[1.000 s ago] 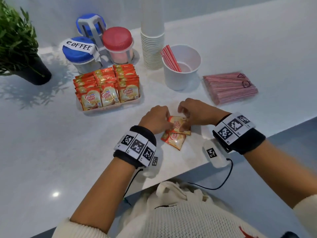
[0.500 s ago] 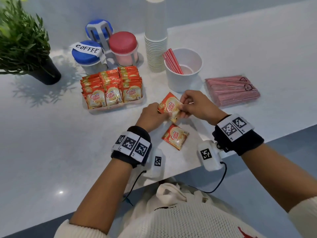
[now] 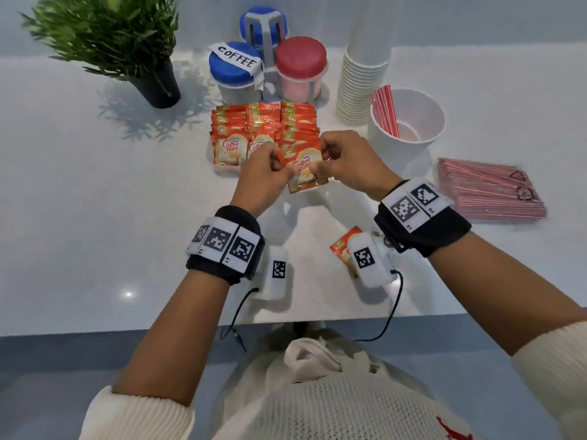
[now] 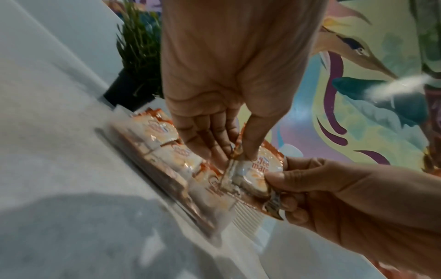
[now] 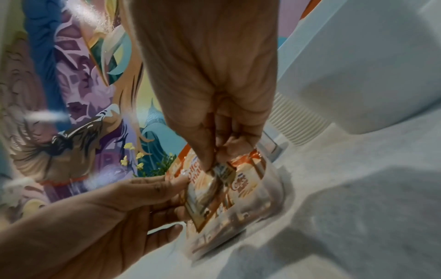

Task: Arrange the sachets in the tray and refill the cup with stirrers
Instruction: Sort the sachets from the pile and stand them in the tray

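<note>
While both hands are meeting over the near right corner of the tray [image 3: 219, 168], they are sharing one creamer sachet [image 3: 303, 168] between them. The left hand [image 3: 263, 179] is pinching the sachet's left edge between thumb and fingers, and the right hand [image 3: 347, 166] is pinching its right edge the same way (the left wrist view is showing both thumbs pressed on the printed face). The sachet is hanging just above the tray's front row, tilted a little, not yet among the others.

Packed sachets [image 3: 228, 149] are filling the tray in three rows, standing on edge and leaning back. Another loose sachet [image 3: 341, 246] is lying flat on the counter [image 3: 95, 233] nearer the person than the tray, partly hidden under the right wrist's camera.

To the right of the tray, the white cup [image 3: 408, 122] is standing upright with a few red stirrers [image 3: 384, 109] leaning against its left wall. Farther right of the tray, a bundle of wrapped stirrers [image 3: 489, 188] is lying flat. Behind the tray are sitting two blue-lidded jars, one labelled coffee [image 3: 235, 66], and a red-lidded jar [image 3: 301, 63].
</note>
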Demonstrator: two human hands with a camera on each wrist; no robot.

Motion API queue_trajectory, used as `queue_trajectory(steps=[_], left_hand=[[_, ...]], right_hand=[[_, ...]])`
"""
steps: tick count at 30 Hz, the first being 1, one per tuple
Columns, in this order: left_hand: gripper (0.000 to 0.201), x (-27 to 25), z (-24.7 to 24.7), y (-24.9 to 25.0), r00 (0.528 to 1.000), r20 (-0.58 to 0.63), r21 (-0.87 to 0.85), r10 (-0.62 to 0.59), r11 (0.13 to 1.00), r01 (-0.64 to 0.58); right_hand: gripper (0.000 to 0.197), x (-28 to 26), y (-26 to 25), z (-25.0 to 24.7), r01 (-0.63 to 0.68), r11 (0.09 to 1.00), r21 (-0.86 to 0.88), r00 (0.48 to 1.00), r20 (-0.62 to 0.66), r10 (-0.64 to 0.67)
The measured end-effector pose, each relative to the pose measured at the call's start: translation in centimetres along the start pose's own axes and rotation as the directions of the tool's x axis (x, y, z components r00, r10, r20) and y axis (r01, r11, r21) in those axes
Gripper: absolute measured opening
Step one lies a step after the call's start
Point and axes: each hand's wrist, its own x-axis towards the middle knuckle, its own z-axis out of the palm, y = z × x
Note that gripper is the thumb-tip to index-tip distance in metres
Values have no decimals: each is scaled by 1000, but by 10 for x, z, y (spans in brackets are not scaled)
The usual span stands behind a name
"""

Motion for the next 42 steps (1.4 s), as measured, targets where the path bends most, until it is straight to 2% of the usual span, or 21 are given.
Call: queue_trajectory(steps=[2, 5, 10, 14, 18, 21, 24, 30, 33, 35, 37, 40, 42], left_hand=[[29, 3, -16, -5, 996, -81, -41, -39, 999, 35], [29, 9, -43, -15, 975, -208, -20, -75, 997, 73], [8, 21, -80, -29, 947, -299, 55, -116, 989, 138], [24, 33, -96, -41, 951, -259, 120, -168, 972, 204], [37, 45, -100, -49, 960, -120, 180, -252, 946, 271], [42, 50, -101, -53, 956, -31, 186, -293, 938, 294], [36, 54, -100, -56, 961, 19, 177, -277, 947, 269], [28, 59, -95, -62, 978, 5, 172, -206, 964, 202], [27, 61, -95, -64, 982, -5, 173, -190, 967, 187], [33, 63, -97, -65, 980, 16, 161, -199, 968, 194], [50, 64, -97, -67, 984, 36, 191, -172, 968, 162], [72, 61, -97, -62, 998, 60, 262, 4, 965, -20], [77, 60, -97, -58, 989, 102, 411, 111, 900, -143]], right_hand=[[22, 10, -8, 7, 24, 1000, -4, 1000, -19, -24], [19, 24, -19, 18, 43, 998, 49, 996, -75, -39], [19, 43, -38, 42, 92, 996, 6, 989, -115, -90], [18, 56, -51, 62, 113, 991, -75, 984, -128, -122], [20, 65, -59, 80, 93, 974, -207, 989, -94, -114], [19, 69, -61, 93, 76, 957, -280, 996, -17, -84], [21, 71, -64, 101, 54, 925, -377, 998, 46, -40], [22, 74, -68, 112, 14, 901, -434, 999, -39, -34], [20, 77, -68, 117, -2, 892, -451, 999, -38, -17], [21, 80, -67, 119, -15, 885, -466, 1000, -14, 9], [23, 83, -67, 118, -11, 884, -467, 1000, 10, 17], [24, 83, -71, 107, 58, 910, -411, 998, 49, -42], [29, 80, -73, 92, 72, 916, -395, 997, 28, -66]])
